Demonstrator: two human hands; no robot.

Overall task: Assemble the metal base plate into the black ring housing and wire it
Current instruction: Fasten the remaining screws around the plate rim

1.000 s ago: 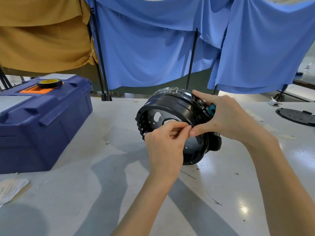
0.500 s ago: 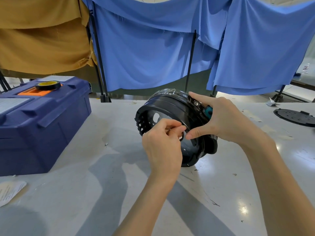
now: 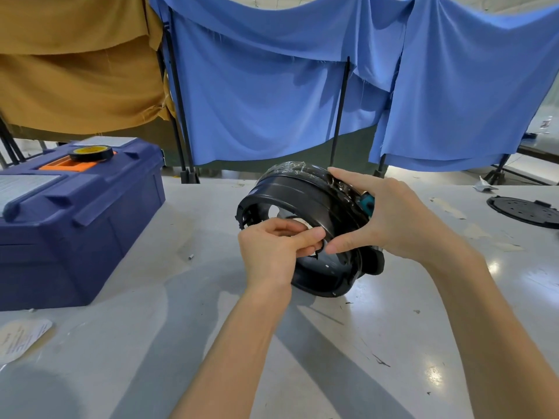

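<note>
The left hand (image 3: 272, 255) covered part of the black ring housing's (image 3: 302, 192) opening, and the small dark piece (image 3: 317, 252) pinched in its fingertips was too small to identify. The right hand (image 3: 390, 219), gripping the rim, hid most of a teal part (image 3: 367, 203). At the bench's (image 3: 363, 343) right edge a black disc (image 3: 526, 210) was cut off by the frame, as was the blue toolbox (image 3: 75, 237) at the left.

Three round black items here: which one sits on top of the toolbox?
The tape roll with the yellow core, on the blue toolbox. The ring housing is on edge at centre; the flat disc lies on the table, far right.
</note>
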